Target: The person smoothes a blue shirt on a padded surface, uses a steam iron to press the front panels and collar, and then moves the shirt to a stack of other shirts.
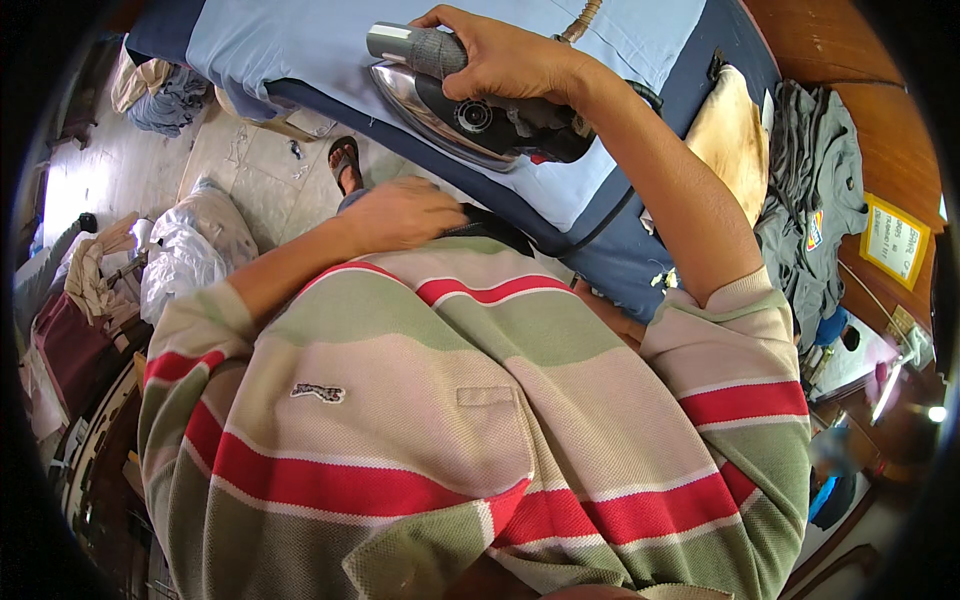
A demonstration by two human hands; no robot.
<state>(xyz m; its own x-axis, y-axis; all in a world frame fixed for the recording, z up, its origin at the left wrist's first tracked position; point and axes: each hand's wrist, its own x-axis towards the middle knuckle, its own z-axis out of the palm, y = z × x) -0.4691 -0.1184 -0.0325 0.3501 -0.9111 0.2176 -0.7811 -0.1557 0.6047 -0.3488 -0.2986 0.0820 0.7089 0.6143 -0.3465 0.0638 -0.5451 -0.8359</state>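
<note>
Right hand: we see the right hand (505,58) wrapped around the handle of the iron (478,118), fingers closed over its grey bound grip.
Iron: it sits at the near edge of the dark blue surface (722,55), its pointed end toward the left; we cannot tell whether its soleplate presses flat on the cloth.
Left hand: we find the left hand (405,212) blurred at the wearer's waist, just beside the surface's near edge, fingers bent; we cannot tell whether it holds anything.
Light blue cloth: we see the light blue cloth (300,40) spread over the surface, its left part drooping over the near edge.
Hose: a ribbed brown hose (583,20) rises behind the right wrist.
Surface's right end: we see tan cloth (735,130) there, with grey garments (825,185) hanging beyond it.
Floor: left of the surface we see a pale plastic bag (205,240) and a sandalled foot (345,165).
</note>
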